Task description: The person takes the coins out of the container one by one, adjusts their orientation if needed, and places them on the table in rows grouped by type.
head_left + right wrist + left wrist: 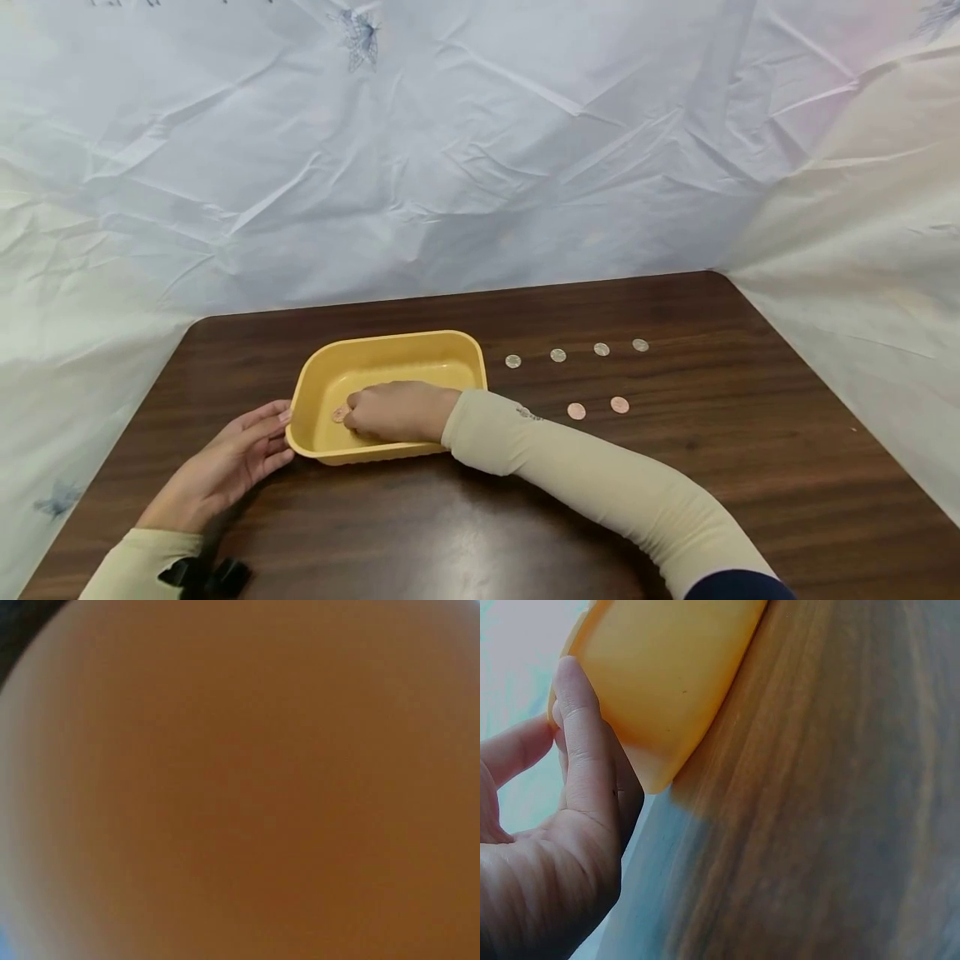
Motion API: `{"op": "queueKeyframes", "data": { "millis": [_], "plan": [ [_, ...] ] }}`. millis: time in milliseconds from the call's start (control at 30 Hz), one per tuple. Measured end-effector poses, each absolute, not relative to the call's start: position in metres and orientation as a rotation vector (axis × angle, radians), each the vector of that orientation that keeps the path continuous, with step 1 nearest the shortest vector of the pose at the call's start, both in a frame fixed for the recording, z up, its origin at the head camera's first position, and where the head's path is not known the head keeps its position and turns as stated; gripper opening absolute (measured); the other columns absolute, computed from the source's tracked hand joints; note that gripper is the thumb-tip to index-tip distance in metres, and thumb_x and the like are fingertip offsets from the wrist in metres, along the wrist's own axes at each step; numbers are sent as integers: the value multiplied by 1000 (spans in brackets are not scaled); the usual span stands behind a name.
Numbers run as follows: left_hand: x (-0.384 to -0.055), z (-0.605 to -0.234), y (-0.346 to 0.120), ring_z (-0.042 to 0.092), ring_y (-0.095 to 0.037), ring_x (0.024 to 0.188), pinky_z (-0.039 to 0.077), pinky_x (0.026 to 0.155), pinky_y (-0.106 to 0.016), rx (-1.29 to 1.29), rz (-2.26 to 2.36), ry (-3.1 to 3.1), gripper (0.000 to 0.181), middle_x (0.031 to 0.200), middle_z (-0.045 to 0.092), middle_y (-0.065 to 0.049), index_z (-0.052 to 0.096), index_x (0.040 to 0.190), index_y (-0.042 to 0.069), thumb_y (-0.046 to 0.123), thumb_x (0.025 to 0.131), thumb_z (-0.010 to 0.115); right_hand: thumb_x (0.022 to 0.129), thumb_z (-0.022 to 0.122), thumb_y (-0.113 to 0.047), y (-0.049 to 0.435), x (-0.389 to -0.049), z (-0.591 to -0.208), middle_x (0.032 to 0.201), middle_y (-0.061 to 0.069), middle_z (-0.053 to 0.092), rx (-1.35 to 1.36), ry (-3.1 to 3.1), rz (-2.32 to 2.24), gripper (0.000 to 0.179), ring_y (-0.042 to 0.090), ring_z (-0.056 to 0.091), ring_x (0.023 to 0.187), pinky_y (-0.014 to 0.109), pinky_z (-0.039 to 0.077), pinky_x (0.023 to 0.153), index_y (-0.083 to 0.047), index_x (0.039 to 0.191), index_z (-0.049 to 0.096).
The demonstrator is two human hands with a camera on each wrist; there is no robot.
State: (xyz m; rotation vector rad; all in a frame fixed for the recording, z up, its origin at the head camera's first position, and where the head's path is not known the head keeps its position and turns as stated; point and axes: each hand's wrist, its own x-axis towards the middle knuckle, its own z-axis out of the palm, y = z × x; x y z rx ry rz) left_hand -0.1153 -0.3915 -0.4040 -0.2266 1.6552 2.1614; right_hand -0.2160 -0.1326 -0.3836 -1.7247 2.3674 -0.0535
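A yellow plastic basin [408, 337] stands on the dark wooden table. My left hand [232, 462] pinches its left rim between thumb and fingers; the left wrist view shows the basin's wall [667, 682] beside the fingers. Inside the basin, my right hand [401, 410] has its fingers curled at the edge of a copper-coloured coin [340, 413], which shows past the fingertips near the left end. The forearm crosses the basin's right front rim. Only a close brownish blur fills the right wrist view, hiding the fingers there.
Right of the basin, several silvery coins [557, 355] form a row. Nearer the front lie two copper-coloured coins [576, 411] [619, 405], close to the right sleeve [600, 467]. White cloth [480, 167] hangs behind the table [750, 433] and along its sides.
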Motion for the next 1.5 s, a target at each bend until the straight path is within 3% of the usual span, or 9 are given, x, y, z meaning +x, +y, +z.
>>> {"op": "queueKeyframes", "data": {
  "millis": [133,500,633,867,1000,1133,1500],
  "plan": [
    [-120,-402,-387,69,-12,98,62,83,-25,-231,2158,1665,20,111,70,1,66,121,20,15,114,48,112,53,-12,-126,-220,-384,102,-2,64,-1857,2486,150,24,10,59,82,20,51,70,-20,120,75],
    [-123,-401,-382,70,-12,96,63,82,-25,-182,2165,1650,21,109,70,1,66,119,19,13,114,47,109,61,-23,-108,-228,-383,100,0,65,-1638,2573,-131,15,11,56,84,22,49,75,-16,107,74],
    [-123,-401,-382,70,-12,95,62,82,-24,-171,2162,1648,21,108,70,1,66,119,19,12,114,47,108,61,-12,-103,-229,-384,103,2,66,-1662,2640,-26,13,13,58,85,24,53,74,-15,112,73],
    [-120,-403,-388,70,-12,95,62,82,-24,-180,2166,1661,23,109,70,1,67,119,20,12,114,46,115,49,-26,-114,-225,-380,104,-3,64,-1851,2477,-57,26,12,60,90,24,52,79,-20,123,72],
    [-117,-404,-391,70,-12,96,62,82,-24,-193,2166,1667,23,109,70,2,66,119,21,13,114,45,116,45,-21,-125,-219,-379,110,-2,67,-1904,2447,59,28,11,62,91,22,52,80,-20,125,72],
    [-115,-404,-393,70,-11,97,62,83,-24,-197,2176,1645,24,110,71,2,66,119,20,13,115,44,113,51,-13,-133,-213,-379,117,0,71,-1904,2478,215,25,9,66,95,19,54,82,-18,122,73],
    [-115,-402,-390,70,-11,97,62,84,-24,-206,2175,1629,24,110,71,2,67,118,21,13,115,44,111,56,-12,-135,-211,-381,115,-2,74,-1919,2481,363,26,8,70,96,17,56,80,-24,125,75]
  ]
}}
